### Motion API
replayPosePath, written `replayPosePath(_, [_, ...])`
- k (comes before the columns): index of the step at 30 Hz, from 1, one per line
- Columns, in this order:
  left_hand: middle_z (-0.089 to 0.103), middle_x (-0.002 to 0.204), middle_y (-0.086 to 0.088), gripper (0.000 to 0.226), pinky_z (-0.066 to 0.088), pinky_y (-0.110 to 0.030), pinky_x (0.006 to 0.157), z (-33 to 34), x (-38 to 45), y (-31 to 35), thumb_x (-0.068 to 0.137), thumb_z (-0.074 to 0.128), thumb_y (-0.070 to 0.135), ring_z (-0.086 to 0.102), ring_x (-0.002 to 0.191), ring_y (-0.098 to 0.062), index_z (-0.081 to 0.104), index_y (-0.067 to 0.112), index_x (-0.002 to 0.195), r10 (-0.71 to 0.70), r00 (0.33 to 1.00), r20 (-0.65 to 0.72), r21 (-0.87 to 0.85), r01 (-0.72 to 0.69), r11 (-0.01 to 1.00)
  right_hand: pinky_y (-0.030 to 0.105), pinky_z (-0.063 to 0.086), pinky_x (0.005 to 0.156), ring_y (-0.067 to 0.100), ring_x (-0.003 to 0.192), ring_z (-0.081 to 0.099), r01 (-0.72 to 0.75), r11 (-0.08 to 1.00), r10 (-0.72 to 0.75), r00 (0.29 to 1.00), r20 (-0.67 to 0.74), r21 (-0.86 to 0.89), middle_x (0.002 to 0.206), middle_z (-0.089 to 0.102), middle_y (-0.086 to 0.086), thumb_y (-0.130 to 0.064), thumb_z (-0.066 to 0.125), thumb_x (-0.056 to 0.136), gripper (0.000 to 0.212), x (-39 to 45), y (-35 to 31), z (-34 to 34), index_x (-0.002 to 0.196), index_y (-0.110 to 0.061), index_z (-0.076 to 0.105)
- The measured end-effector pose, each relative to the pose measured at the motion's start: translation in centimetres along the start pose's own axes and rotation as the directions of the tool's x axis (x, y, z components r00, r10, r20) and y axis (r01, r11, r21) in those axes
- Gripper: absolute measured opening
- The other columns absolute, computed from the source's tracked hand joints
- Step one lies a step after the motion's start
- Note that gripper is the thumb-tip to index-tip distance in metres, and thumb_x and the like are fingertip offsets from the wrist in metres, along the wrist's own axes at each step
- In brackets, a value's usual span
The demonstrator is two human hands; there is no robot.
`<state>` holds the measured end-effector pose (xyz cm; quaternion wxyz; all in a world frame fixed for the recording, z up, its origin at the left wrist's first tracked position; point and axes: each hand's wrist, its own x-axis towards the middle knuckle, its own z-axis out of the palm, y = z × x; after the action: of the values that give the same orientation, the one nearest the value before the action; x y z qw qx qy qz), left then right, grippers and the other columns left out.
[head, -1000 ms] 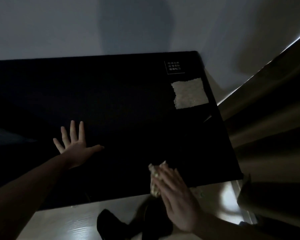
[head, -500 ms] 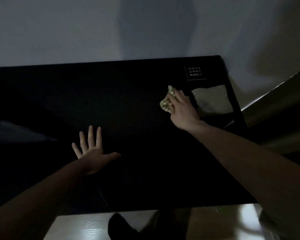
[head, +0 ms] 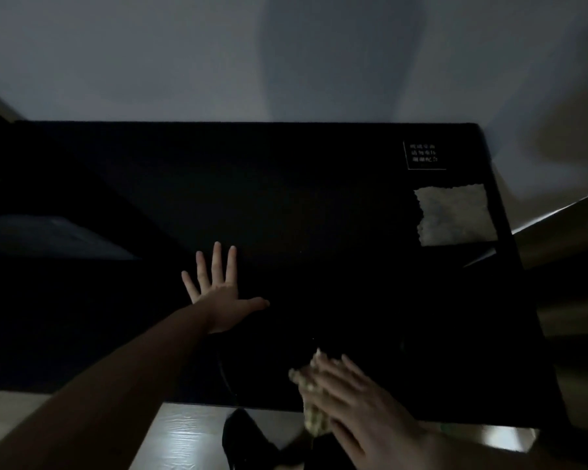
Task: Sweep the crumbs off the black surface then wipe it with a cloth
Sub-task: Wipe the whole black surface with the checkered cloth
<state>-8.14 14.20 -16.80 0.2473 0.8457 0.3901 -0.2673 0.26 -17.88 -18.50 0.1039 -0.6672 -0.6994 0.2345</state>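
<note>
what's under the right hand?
A patterned cloth between the right hand and the black surface, at its near edge. Only the cloth's left part shows; the rest is covered.

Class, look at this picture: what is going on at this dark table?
A person is wiping the black surface. The right hand presses a checked cloth flat near the surface's near edge. The left hand rests on the surface with fingers spread. A pale rough patch sits near the far right corner.
</note>
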Motion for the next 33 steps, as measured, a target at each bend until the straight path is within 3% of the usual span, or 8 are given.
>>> replayPosePath(3, [-0.053,0.151,0.008,0.129,-0.024,-0.062,0.116,-0.1,-0.1,0.0,0.071,0.055,0.084,-0.049,0.139,-0.03,-0.035,0.037,0.15,0.004,1.0,0.011,0.003,-0.004,1.0,0.035,0.018,0.123,0.014,0.157,0.018,0.18,0.963,-0.174,0.983,0.05,-0.199,0.169,0.023,-0.008,-0.041,0.021,0.11,0.051,-1.0,1.4,1.4,0.16,-0.035,0.028])
replayPosePath(5, [-0.053,0.151,0.007,0.129,-0.023,-0.062,0.116,-0.1,0.0,0.0,0.07,0.055,0.084,-0.049,0.139,-0.03,-0.036,0.037,0.15,0.003,1.0,0.01,0.008,-0.003,1.0,0.027,0.016,0.125,0.006,0.157,0.012,0.181,0.981,-0.182,0.983,-0.018,-0.064,0.169,0.02,-0.018,-0.022,0.027,0.109,0.053,0.9,2.1,-0.3,0.159,-0.038,0.028])
replayPosePath(8, [-0.052,0.152,0.007,0.129,-0.024,-0.062,0.116,0.1,0.2,-0.2,0.07,0.054,0.084,-0.049,0.139,-0.031,-0.035,0.037,0.15,0.005,1.0,-0.01,0.022,-0.005,1.0,0.023,0.021,0.125,0.005,0.155,0.022,-0.069,0.959,0.148,0.948,-0.282,0.273,0.162,0.036,-0.019,-0.007,0.032,0.107,0.052,6.4,5.2,-5.1,0.151,-0.03,0.048])
replayPosePath(12, [-0.05,0.154,0.006,0.126,-0.023,-0.062,0.116,0.3,0.2,-0.2,0.073,0.057,0.077,-0.048,0.14,-0.03,-0.032,0.036,0.152,0.023,0.999,-0.032,0.019,-0.022,1.0,0.031,0.01,0.129,0.008,0.156,0.008,-0.329,0.929,0.368,0.869,-0.33,0.17,0.17,0.017,-0.01,0.003,0.038,0.096,0.067,16.0,11.0,-11.6,0.158,-0.021,0.037])
replayPosePath(16, [-0.049,0.155,0.005,0.121,-0.023,-0.063,0.116,0.0,0.2,-0.3,0.078,0.059,0.067,-0.048,0.14,-0.03,-0.031,0.036,0.153,0.032,0.999,-0.008,-0.007,-0.032,0.999,0.046,0.006,0.129,0.025,0.159,0.007,-0.518,0.847,0.528,0.793,-0.305,0.12,0.171,0.016,0.0,-0.016,0.044,0.104,0.06,22.2,14.0,-12.1,0.161,-0.024,0.027])
replayPosePath(22, [-0.047,0.156,0.004,0.116,-0.023,-0.063,0.116,0.1,0.2,-0.2,0.078,0.057,0.054,-0.047,0.141,-0.03,-0.03,0.035,0.153,0.027,0.999,-0.019,-0.025,-0.028,0.999,0.047,0.007,0.127,0.025,0.157,0.02,-0.258,0.965,0.263,0.939,-0.222,0.05,0.167,0.03,0.001,-0.026,0.043,0.099,0.057,17.2,8.2,-6.8,0.156,-0.023,0.041])
replayPosePath(28, [-0.047,0.156,0.006,0.116,-0.025,-0.062,0.115,-0.1,0.0,-0.2,0.077,0.057,0.045,-0.047,0.141,-0.029,-0.032,0.038,0.151,0.024,1.0,-0.001,-0.057,-0.024,0.998,0.033,-0.001,0.129,0.008,0.159,0.0,-0.106,0.982,0.128,0.983,-0.132,0.159,0.171,0.004,-0.02,-0.027,0.041,0.108,0.057,4.7,0.3,-2.2,0.161,-0.037,0.023])
replayPosePath(33, [-0.049,0.154,0.006,0.116,-0.026,-0.062,0.114,-0.3,-0.2,-0.2,0.078,0.057,0.047,-0.048,0.14,-0.03,-0.034,0.038,0.15,0.042,0.999,0.016,-0.049,-0.041,0.998,0.024,0.018,0.125,0.001,0.154,0.024,0.013,0.955,0.014,0.996,-0.09,0.296,0.163,0.027,-0.028,-0.012,0.048,0.103,0.052,-0.3,0.0,-0.4,0.147,-0.038,0.051])
